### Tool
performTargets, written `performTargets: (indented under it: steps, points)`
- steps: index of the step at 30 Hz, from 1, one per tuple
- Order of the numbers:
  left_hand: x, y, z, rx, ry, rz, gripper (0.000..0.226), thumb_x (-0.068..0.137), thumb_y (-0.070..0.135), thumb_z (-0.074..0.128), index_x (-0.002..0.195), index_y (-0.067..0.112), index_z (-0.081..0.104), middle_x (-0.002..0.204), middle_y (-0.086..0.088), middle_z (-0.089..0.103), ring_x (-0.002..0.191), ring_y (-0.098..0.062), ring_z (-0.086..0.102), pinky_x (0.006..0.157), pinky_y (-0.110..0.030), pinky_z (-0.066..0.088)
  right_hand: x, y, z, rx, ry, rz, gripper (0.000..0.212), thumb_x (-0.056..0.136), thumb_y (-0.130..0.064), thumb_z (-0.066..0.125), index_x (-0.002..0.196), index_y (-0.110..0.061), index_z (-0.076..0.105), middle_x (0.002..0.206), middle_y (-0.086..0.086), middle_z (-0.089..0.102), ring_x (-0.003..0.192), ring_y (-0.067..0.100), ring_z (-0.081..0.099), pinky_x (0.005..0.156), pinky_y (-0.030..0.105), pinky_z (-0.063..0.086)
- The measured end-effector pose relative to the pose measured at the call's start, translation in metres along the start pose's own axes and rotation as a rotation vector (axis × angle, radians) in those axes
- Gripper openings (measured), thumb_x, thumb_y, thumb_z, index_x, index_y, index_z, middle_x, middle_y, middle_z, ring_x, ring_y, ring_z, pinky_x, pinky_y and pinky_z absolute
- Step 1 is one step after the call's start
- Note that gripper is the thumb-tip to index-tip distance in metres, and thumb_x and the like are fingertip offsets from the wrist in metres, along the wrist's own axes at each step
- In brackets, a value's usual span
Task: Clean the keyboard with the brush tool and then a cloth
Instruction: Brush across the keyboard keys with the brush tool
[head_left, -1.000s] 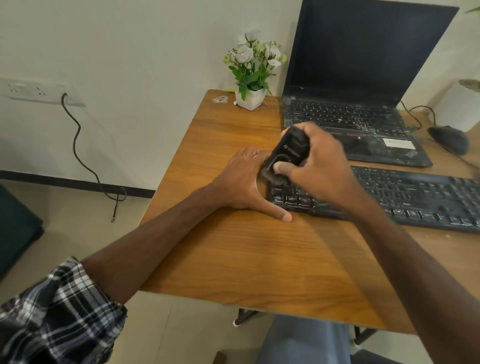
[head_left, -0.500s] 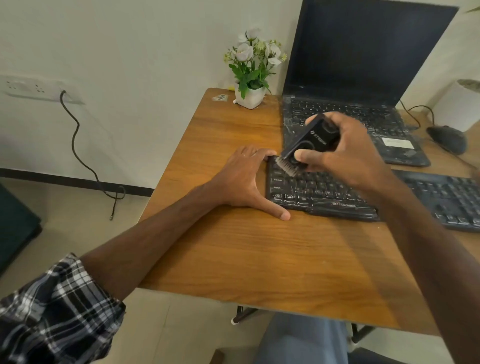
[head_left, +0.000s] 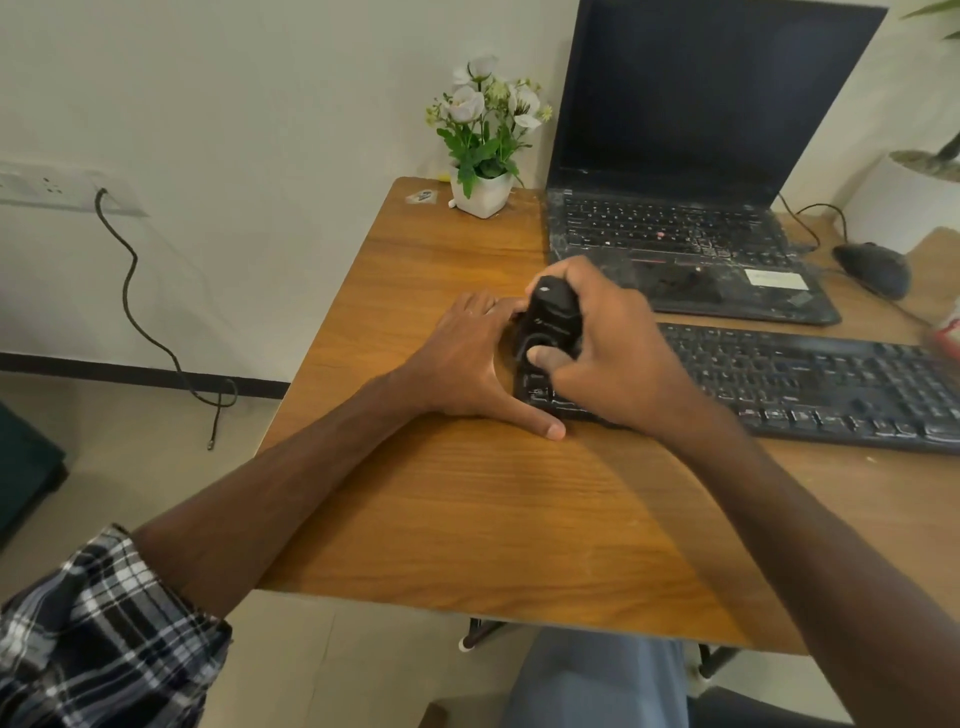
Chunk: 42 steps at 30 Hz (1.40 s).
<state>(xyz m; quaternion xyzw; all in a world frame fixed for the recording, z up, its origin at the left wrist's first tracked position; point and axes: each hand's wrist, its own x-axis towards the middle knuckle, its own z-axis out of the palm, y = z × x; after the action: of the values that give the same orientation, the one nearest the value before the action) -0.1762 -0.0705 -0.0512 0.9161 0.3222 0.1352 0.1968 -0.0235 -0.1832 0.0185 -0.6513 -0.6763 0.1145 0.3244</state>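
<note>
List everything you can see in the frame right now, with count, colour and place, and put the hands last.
keyboard: 1, black, on the table in front of the laptop
brush tool: 1, black, over the keyboard's left end
table: 1, brown wood, against the wall
laptop: 1, black, open, screen dark, behind the keyboard
flower pot: 1, white with white flowers, far left corner of the table
mouse: 1, black, right of the laptop
cable: 1, black, hanging from the wall socket
wall socket: 1, white, left wall
left hand: 1, flat on the table against the keyboard's left end
right hand: 1, grips the brush tool
</note>
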Motion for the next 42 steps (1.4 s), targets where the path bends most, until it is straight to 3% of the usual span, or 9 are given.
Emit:
performTargets:
  steps: [4,12,17,21,25,30,35,42]
  points:
    - [0.001,0.0,0.001,0.007,0.011,0.024,0.127,0.041,0.104,0.066,0.144,0.035,0.041,0.134,0.009,0.043,0.122,-0.012,0.036,0.108,-0.037,0.038,0.009,0.005,-0.009,0.184,0.042,0.048,0.054,0.075,-0.014,0.086,0.121,-0.02,0.058,0.104,-0.011,0.065,0.095,0.006,0.066,0.079,0.026,0.06]
    - [-0.002,0.005,-0.003,-0.002,-0.033,-0.025,0.145,0.037,0.102,0.066,0.157,0.034,0.026,0.148,0.009,0.034,0.133,-0.01,0.029,0.117,-0.039,0.033,0.003,0.027,-0.041,0.13,0.076,0.071,0.055,0.075,-0.012,0.087,0.121,-0.021,0.059,0.108,-0.012,0.065,0.098,0.001,0.066,0.077,0.012,0.055]
    - [-0.003,0.006,-0.003,0.0,-0.045,-0.011,0.143,0.041,0.098,0.07,0.159,0.03,0.025,0.154,0.008,0.032,0.138,-0.012,0.026,0.12,-0.043,0.031,0.002,0.038,-0.051,0.006,0.078,0.078,0.056,0.075,-0.014,0.087,0.122,-0.022,0.058,0.106,-0.009,0.066,0.097,0.01,0.067,0.08,0.026,0.058]
    - [-0.002,0.005,-0.002,-0.003,-0.05,-0.002,0.143,0.044,0.097,0.07,0.161,0.028,0.023,0.16,0.007,0.029,0.144,-0.014,0.024,0.122,-0.045,0.029,0.002,0.042,-0.049,-0.031,0.046,0.082,0.058,0.074,-0.015,0.088,0.122,-0.022,0.058,0.104,-0.01,0.065,0.096,0.005,0.065,0.073,0.011,0.05]
    - [0.0,0.004,-0.001,-0.003,-0.046,0.002,0.143,0.044,0.099,0.068,0.161,0.029,0.023,0.161,0.007,0.029,0.145,-0.014,0.024,0.122,-0.046,0.03,0.003,0.032,-0.034,-0.007,0.014,0.042,0.057,0.073,-0.013,0.088,0.12,-0.021,0.057,0.105,-0.008,0.065,0.097,0.009,0.066,0.076,0.024,0.058]
    - [0.001,0.003,0.0,0.002,-0.037,0.016,0.139,0.045,0.098,0.067,0.158,0.028,0.026,0.158,0.006,0.033,0.14,-0.014,0.026,0.121,-0.043,0.03,0.009,0.016,-0.016,0.009,-0.014,-0.017,0.055,0.073,-0.014,0.087,0.118,-0.02,0.056,0.104,-0.008,0.065,0.094,0.009,0.065,0.074,0.025,0.057]
    - [0.005,0.0,0.002,0.01,-0.013,0.071,0.129,0.049,0.1,0.066,0.152,0.03,0.033,0.152,0.005,0.04,0.133,-0.013,0.032,0.117,-0.043,0.033,0.013,0.006,-0.004,0.039,-0.056,-0.049,0.056,0.074,-0.014,0.085,0.12,-0.021,0.055,0.104,-0.008,0.065,0.094,0.011,0.066,0.076,0.036,0.06]
    - [0.006,-0.004,0.006,0.01,-0.001,0.067,0.131,0.045,0.103,0.064,0.15,0.031,0.035,0.148,0.009,0.04,0.131,-0.013,0.033,0.117,-0.043,0.035,0.016,0.006,-0.009,0.033,-0.099,-0.052,0.056,0.076,-0.013,0.085,0.122,-0.02,0.055,0.107,-0.007,0.064,0.095,0.01,0.065,0.076,0.033,0.06]
